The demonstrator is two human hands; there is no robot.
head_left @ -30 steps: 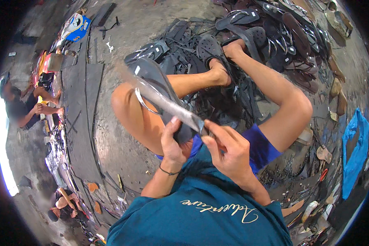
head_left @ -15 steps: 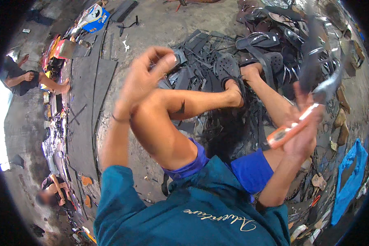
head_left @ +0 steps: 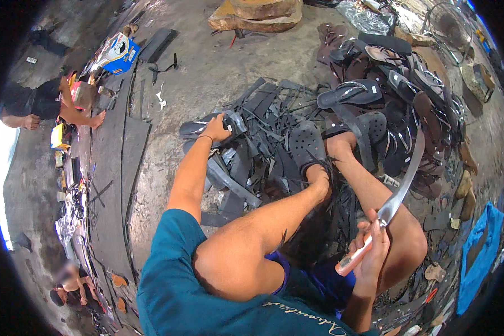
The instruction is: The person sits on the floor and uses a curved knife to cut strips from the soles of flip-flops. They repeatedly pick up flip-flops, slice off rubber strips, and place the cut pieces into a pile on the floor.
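Observation:
My right hand (head_left: 372, 246) is wrapped round the orange-pink handle of a knife (head_left: 410, 175). The knife's long, curved metal blade points up and away over my right leg. Out ahead on the left, my left hand (head_left: 217, 127) is closed on a black flip-flop (head_left: 192, 129), its fingers partly hiding it. That flip-flop lies at the left edge of a heap of black rubber strips and offcuts (head_left: 263, 106). Another black flip-flop (head_left: 357, 93) rests toward the right, at the edge of a pile of dark footwear (head_left: 397, 84).
My feet, in black clogs (head_left: 307, 144), stand among the offcuts. Dark rubber sheets (head_left: 107, 179) lie along the left, with a blue box (head_left: 120, 54) beyond. Two other people sit at the far left. A blue cloth (head_left: 479, 260) and a fan (head_left: 448, 28) are on the right.
My left hand has reached forward from above my knee, down to the flip-flop by the offcuts. My right hand, still round the knife, has come lower and nearer. My knees have spread.

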